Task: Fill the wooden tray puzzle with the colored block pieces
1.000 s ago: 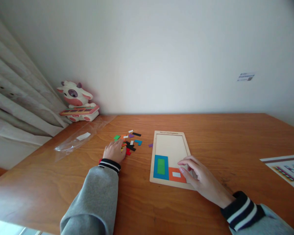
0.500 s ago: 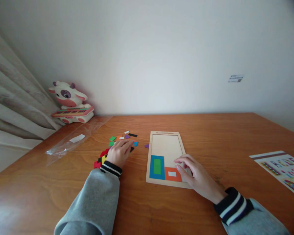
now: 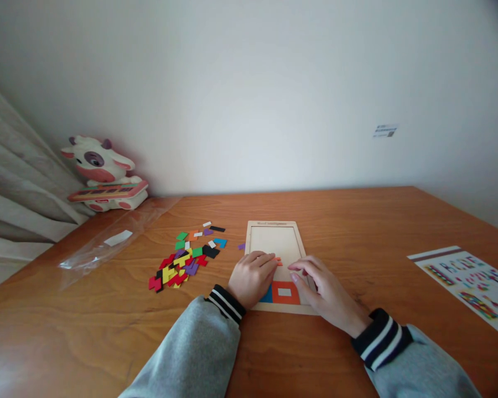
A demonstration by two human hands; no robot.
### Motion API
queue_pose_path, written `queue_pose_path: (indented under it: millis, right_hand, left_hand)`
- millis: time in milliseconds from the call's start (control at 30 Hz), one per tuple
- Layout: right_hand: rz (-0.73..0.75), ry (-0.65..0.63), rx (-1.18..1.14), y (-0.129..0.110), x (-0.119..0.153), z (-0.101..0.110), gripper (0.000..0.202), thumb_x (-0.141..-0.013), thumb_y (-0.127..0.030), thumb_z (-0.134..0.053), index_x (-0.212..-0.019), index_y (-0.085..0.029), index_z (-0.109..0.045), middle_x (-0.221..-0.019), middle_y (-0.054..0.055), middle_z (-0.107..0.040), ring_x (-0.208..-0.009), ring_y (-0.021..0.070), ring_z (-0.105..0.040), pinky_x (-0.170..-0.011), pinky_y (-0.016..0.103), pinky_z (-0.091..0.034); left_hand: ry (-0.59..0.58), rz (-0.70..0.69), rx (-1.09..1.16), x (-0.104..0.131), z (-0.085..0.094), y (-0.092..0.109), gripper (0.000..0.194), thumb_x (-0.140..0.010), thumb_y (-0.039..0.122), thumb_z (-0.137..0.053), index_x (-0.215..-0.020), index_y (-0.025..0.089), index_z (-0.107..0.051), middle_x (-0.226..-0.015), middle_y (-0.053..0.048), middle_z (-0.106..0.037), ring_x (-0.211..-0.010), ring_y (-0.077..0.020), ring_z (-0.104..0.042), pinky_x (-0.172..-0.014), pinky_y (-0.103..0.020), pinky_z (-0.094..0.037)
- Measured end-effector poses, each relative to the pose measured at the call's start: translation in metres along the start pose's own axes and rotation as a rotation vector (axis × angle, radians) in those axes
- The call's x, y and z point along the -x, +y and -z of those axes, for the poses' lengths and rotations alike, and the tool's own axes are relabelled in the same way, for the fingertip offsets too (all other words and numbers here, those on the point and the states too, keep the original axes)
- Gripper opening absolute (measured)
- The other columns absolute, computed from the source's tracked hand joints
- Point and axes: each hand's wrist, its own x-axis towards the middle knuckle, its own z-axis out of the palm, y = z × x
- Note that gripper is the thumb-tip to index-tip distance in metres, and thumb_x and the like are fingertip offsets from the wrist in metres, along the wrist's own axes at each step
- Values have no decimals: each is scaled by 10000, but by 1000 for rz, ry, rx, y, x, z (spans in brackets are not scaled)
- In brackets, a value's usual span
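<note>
My left hand (image 3: 252,276) is over the left side of a pale wooden puzzle board (image 3: 274,237), its fingers closed on a small orange puzzle piece (image 3: 279,261) that juts out past the fingertips. Most of that piece is hidden. My right hand (image 3: 324,292) hovers at the board's right edge, thumb and forefinger apart with nothing between them. In the board's lower part lie an orange block with a white rectangle (image 3: 285,293) and a blue section (image 3: 267,297), mostly covered by my left hand.
Left of the board is a loose pile of coloured puzzle pieces (image 3: 178,265). A purple piece (image 3: 241,246) lies by the board's left edge. Further left are a clear plastic bag (image 3: 87,257) and a cow toy keyboard (image 3: 108,177). A printed sheet (image 3: 465,287) lies at the right.
My left hand has moved right from the pile to the board, bringing an orange piece. My right hand stays near the board's right edge. The view has shifted slightly.
</note>
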Motion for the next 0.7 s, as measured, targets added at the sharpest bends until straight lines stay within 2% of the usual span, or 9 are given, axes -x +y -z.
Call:
queue_pose_path:
  millis: [167, 433, 700]
  right_hand:
    - [27, 9, 16, 2, 1, -2, 168, -971, -303, -479, -1031, -224, -616, -1021, 74, -631, -972, 214, -605, -872, 384, -519]
    - [36, 8, 34, 4, 2, -2, 162, -957, -289, -506, -1075, -229, -601, -1052, 76, -627, -998, 220, -601, -889, 394, -518]
    - [6, -30, 33, 3, 3, 0, 171, -975, -304, -477, -1088, -234, -584, -1067, 70, -614, -1018, 220, -597, -913, 396, -505]
  left_hand:
    - [-67, -32, 74, 1, 2, 4, 207, -958, 278, -523, -995, 197, -709, -948, -53, -758, -934, -184, -676, -862, -353, -542]
    - [-112, -118, 68, 5, 13, 5, 220, -958, 297, -511, -1039, 196, -689, -1012, -58, -751, -953, -191, -672, -861, -352, -520]
    - [-109, -120, 77, 9, 17, 4, 207, -956, 288, -508, -1003, 194, -687, -991, -43, -751, -918, -187, -669, -840, -348, -509]
